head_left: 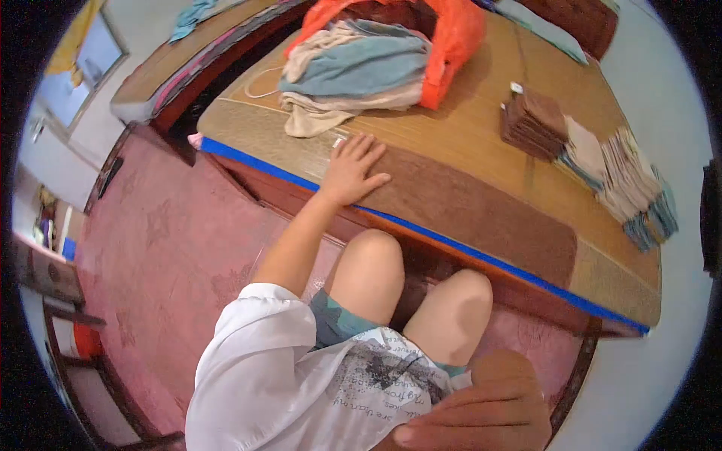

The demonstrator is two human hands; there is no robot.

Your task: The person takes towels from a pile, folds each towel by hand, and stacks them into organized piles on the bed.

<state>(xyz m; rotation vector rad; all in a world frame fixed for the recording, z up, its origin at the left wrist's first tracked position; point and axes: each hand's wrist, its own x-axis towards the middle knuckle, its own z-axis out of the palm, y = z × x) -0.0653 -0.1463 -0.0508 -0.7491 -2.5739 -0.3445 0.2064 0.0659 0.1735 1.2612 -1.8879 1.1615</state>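
A long brown towel (481, 207) lies spread flat along the front edge of the bed. My left hand (350, 169) rests palm down at the towel's left end, fingers spread, with nothing in its grasp. Close to the camera at the lower right is my right hand (481, 413), its fingers stretched toward the left in front of my shirt. No object shows in it, though part of the hand is cut off by the lower edge. Beyond my left hand, a loose heap of blue and beige towels (361, 68) spills from a red plastic bag (455, 45).
On the right of the bed (481, 131) stand folded brown towels (534, 124) in a stack, beside rows of folded beige towels (628, 173) and blue towels (650, 222). A second bed (143, 90) is at the far left. A dark wooden chair (90, 368) stands lower left.
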